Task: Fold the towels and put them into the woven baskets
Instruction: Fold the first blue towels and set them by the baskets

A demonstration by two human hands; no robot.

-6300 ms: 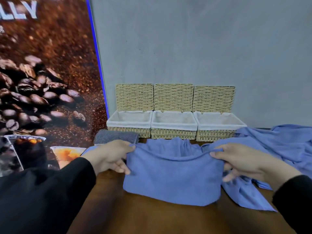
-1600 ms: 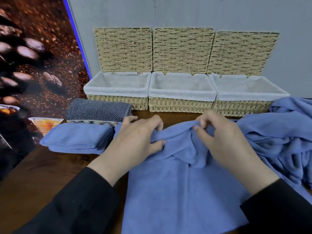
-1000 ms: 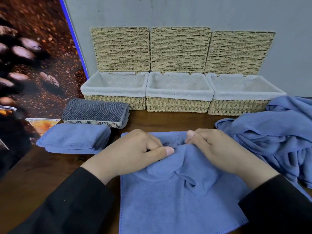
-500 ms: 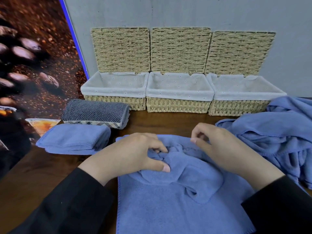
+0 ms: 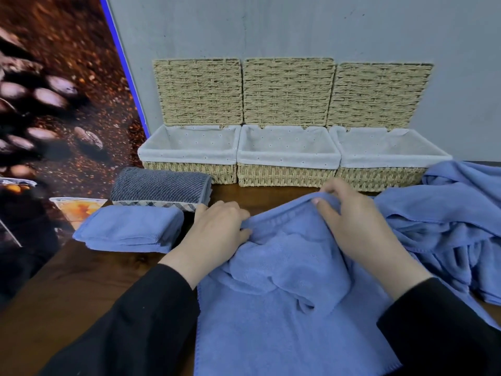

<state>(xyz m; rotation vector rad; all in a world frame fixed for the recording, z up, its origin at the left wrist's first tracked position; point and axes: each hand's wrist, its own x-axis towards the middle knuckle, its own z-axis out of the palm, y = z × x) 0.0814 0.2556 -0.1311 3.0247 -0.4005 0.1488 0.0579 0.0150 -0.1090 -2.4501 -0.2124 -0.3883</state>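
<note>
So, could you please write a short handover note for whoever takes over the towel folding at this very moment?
Left hand and right hand both grip the far edge of the blue towel, which lies spread and rumpled on the table.
Done: a folded blue towel and a folded grey towel lie at the left, in front of the baskets.
Left: finish this fold, fold the loose blue pile at the right, then load everything. The left basket, middle basket and right basket stand open, no towels inside.
</note>
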